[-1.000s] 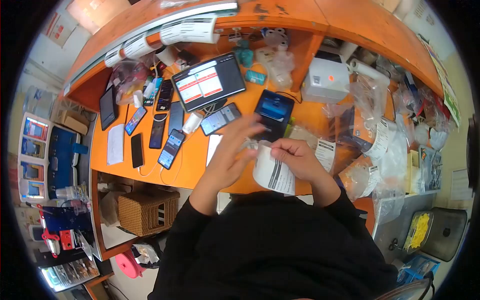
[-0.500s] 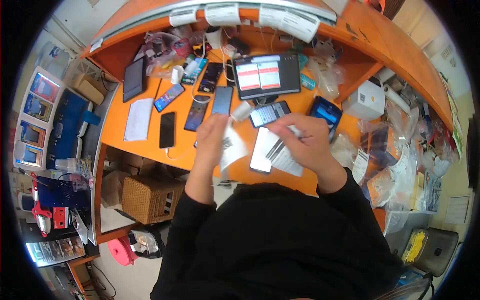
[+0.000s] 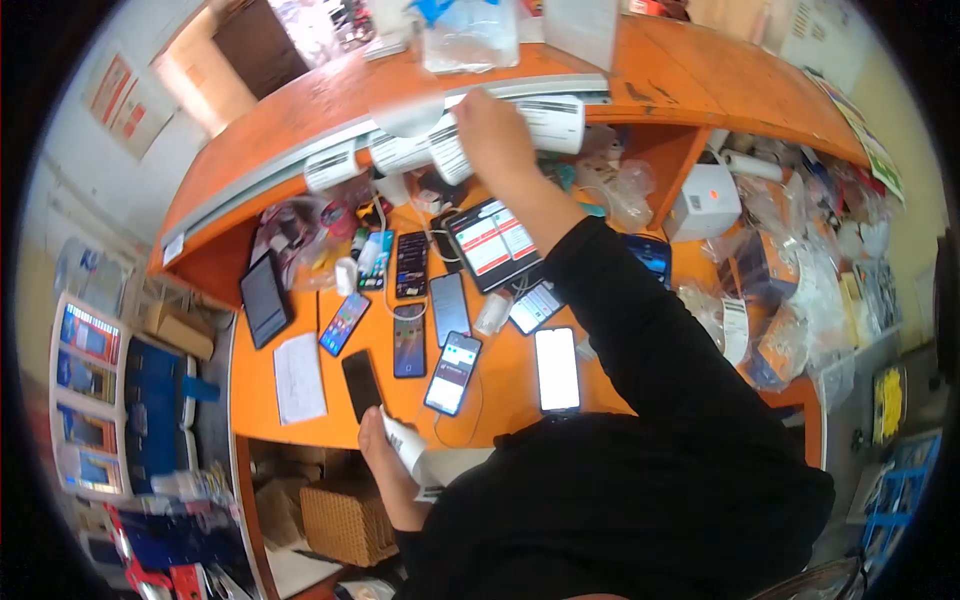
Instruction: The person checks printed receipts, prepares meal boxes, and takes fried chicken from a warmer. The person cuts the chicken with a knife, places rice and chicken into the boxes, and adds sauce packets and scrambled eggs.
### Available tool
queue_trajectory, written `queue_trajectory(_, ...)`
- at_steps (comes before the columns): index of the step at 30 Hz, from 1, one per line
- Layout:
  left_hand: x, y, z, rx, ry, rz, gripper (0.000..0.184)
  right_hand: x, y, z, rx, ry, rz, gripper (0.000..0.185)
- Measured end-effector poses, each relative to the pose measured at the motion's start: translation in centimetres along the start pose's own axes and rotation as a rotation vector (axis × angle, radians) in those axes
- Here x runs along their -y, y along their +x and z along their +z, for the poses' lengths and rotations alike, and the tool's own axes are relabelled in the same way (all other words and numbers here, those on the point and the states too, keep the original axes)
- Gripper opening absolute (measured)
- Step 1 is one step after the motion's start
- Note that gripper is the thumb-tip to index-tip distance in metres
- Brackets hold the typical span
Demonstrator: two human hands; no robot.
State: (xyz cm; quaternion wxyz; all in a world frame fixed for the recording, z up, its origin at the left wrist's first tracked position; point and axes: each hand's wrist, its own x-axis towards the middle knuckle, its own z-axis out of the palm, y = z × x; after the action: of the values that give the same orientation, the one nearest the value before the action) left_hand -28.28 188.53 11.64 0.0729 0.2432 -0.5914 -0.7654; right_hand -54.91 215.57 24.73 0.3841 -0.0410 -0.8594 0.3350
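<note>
My left hand (image 3: 378, 450) is low at the desk's front edge, closed on a curling strip of printed paper labels (image 3: 402, 445). My right hand (image 3: 493, 140) reaches up to the metal rail along the raised counter edge. Its fingers pinch the top of a white printed label (image 3: 449, 150) with dark bars, which hangs among other labels there. Below my right forearm stands a tablet (image 3: 495, 245) with red and white panels on its screen. A phone with a bright white screen (image 3: 558, 370) lies close to my body, and another lit phone (image 3: 453, 373) lies left of it.
Several phones and a notepad (image 3: 300, 378) cover the orange desk. A dark tablet (image 3: 266, 300) leans at the left, and a white box-shaped device (image 3: 703, 203) stands at the right. Plastic bags (image 3: 790, 260) pile up beyond it. White cables cross between the phones.
My right hand has risen from over the desk to the counter rail with a label. My left hand has dropped down and left with the strip. The view has tilted upward.
</note>
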Motion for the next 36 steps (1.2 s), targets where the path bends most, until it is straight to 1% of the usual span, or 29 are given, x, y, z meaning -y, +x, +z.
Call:
queue_trajectory(1,0.8,1.0,-1.1,0.02,-0.018,-0.012,0.024,0.0,-0.3,0.4,0.019,-0.063,0.018,0.028)
queue_trajectory(3,0.7,1.3,-0.4,-0.098,0.07,0.064,0.025,0.6,-0.8,-0.3,0.098,-0.17,-0.063,0.033)
queue_trajectory(4,-0.1,0.7,0.8,-0.148,0.023,0.044,0.026,-0.1,-0.9,0.1,-0.004,-0.451,-0.391,0.034)
queue_trajectory(5,0.3,2.2,-0.9,-0.006,0.074,-0.018,0.027,0.5,-0.9,0.6,-0.016,-0.447,-0.269,0.034)
queue_trajectory(7,-0.4,0.5,1.4,-0.099,0.101,0.01,0.029,0.8,-1.6,0.7,-0.093,-0.313,-0.33,0.039)
queue_trajectory(8,-1.5,-1.3,3.3,-0.048,0.157,0.069,0.031,1.1,-2.1,0.7,-0.128,-0.248,-0.364,0.042)
queue_trajectory(9,-1.7,-1.9,4.1,-0.037,0.183,0.098,0.03,1.6,-2.4,-0.7,0.169,-0.271,-0.365,0.047)
queue_trajectory(11,-1.6,-2.5,5.1,-0.001,0.223,0.119,0.029,1.4,-2.3,1.3,0.226,-0.23,-0.33,0.051)
queue_trajectory(14,-1.1,-3.0,6.2,0.044,0.274,0.136,0.028,0.2,-3.0,2.9,-0.022,-0.316,-0.392,0.049)
queue_trajectory(17,-0.4,-3.6,7.5,0.083,0.333,0.15,0.028,0.1,-2.5,3.3,0.065,-0.344,-0.401,0.051)
queue_trajectory(20,0.7,-4.7,9.4,0.11,0.4,0.167,0.027,-0.3,-3.1,2.6,-0.014,-0.259,-0.389,0.058)
queue_trajectory(21,1.3,-5.1,10.2,0.12,0.422,0.17,0.027,-1.2,-4.2,0.8,-0.121,-0.2,-0.431,0.058)
queue_trajectory(23,2.7,-6.1,12.0,0.145,0.467,0.174,0.027,-4.1,-8.3,-5.3,-0.336,-0.086,-0.51,0.059)
queue_trajectory(25,4.5,-7.2,14.4,0.186,0.509,0.173,0.028,-6.4,-12.9,-9.5,-0.088,0.276,-0.431,0.06)
queue_trajectory(26,5.4,-7.8,15.8,0.212,0.53,0.174,0.028,-8.2,-15.5,-11.5,0.263,0.469,-0.291,0.059)
queue_trajectory(27,6.5,-8.5,17.3,0.242,0.552,0.168,0.028,-10.5,-18.2,-13.7,0.511,0.658,-0.161,0.058)
queue_trajectory(28,7.6,-9.2,18.9,0.276,0.574,0.162,0.029,-12.7,-20.9,-15.9,0.732,0.807,0.019,0.058)
queue_trajectory(29,8.6,-10.2,20.4,0.322,0.602,0.155,0.029,-14.8,-23.4,-18.0,0.842,0.95,0.187,0.058)
queue_trajectory(31,10.6,-12.3,23.4,0.43,0.651,0.127,0.03,-18.7,-27.4,-20.9,0.88,1.026,0.301,0.052)
queue_trajectory(34,13.0,-16.2,27.8,0.677,0.618,0.065,0.031,-24.5,-27.6,-27.2,0.923,1.107,0.46,0.048)
queue_trajectory(36,13.9,-18.3,30.8,0.855,0.505,-0.027,0.034,-27.4,-27.6,-30.7,0.858,1.016,0.482,0.039)
